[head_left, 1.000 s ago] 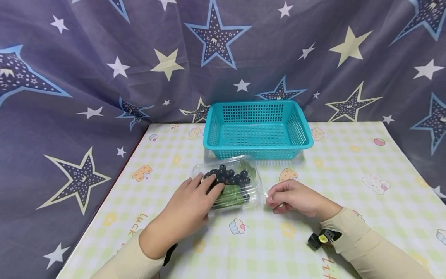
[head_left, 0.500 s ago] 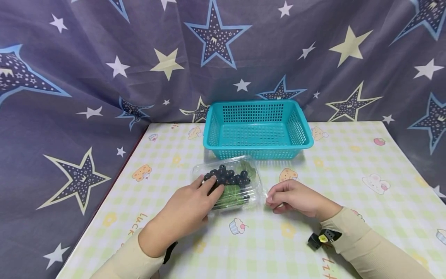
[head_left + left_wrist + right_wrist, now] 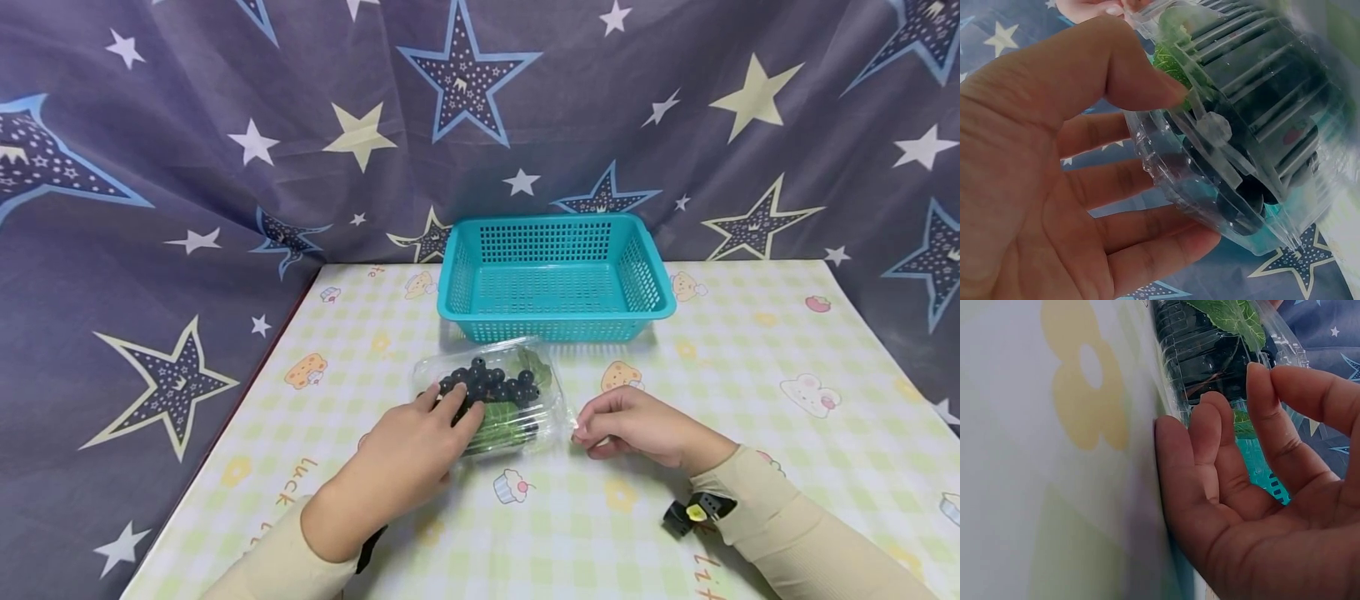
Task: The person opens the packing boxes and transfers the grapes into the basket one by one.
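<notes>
You hold the box (image 3: 557, 421), basket (image 3: 555, 318) behind it.
Your left hand (image 3: 411, 442), fingers parted, grips its near left; your right hand (image 3: 639, 427), fingertips together, pinches its right edge.

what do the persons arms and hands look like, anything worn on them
The left hand and right hand are bare, without gloves. Both arms have plain beige sleeves. The right wrist carries a small, blocky black device with a yellow piece; at the left wrist, only part of something black shows.
</notes>
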Tool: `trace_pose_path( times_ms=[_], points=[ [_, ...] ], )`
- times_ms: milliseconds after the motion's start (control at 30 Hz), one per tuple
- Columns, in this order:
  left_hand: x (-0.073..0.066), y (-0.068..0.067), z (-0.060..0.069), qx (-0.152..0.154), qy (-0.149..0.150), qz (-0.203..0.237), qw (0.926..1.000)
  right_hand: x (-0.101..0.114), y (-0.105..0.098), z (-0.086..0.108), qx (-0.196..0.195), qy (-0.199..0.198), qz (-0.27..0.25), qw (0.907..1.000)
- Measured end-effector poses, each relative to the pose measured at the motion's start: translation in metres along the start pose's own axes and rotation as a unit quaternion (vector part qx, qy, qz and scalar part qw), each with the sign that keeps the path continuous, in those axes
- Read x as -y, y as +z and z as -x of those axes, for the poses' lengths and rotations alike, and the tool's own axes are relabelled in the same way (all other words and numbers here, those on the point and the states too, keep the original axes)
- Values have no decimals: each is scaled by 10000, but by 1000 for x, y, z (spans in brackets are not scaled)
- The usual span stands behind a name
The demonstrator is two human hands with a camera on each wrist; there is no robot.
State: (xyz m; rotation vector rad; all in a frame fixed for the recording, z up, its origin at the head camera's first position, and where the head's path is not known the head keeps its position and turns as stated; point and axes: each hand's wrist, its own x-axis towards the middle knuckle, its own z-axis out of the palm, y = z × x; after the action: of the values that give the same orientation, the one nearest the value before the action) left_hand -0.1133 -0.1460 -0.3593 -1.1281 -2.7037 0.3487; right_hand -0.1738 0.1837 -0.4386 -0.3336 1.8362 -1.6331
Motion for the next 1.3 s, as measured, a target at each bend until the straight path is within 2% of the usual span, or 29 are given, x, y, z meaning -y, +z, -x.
trace_pose_path(
  times_ms=[267, 533, 933, 1200, 1300],
  points=[
    [1, -1, 0, -73, 3, 93, 9999, 0, 0, 0, -28, 41, 83, 10000],
    [4, -5, -1, -107, -22, 460, 9989, 0, 1, 0, -46, 74, 83, 9999],
    [11, -16, -8, -391, -138, 798, 9960, 1, 0, 1, -27, 48, 20, 10000],
    [20, -23, -10, -426, -256, 1142, 9922, 2, 0, 2, 32, 2, -28, 10000],
    [24, -27, -10, -351, -333, 1286, 9905, 4, 0, 4, 34, -12, -45, 10000]
  ],
)
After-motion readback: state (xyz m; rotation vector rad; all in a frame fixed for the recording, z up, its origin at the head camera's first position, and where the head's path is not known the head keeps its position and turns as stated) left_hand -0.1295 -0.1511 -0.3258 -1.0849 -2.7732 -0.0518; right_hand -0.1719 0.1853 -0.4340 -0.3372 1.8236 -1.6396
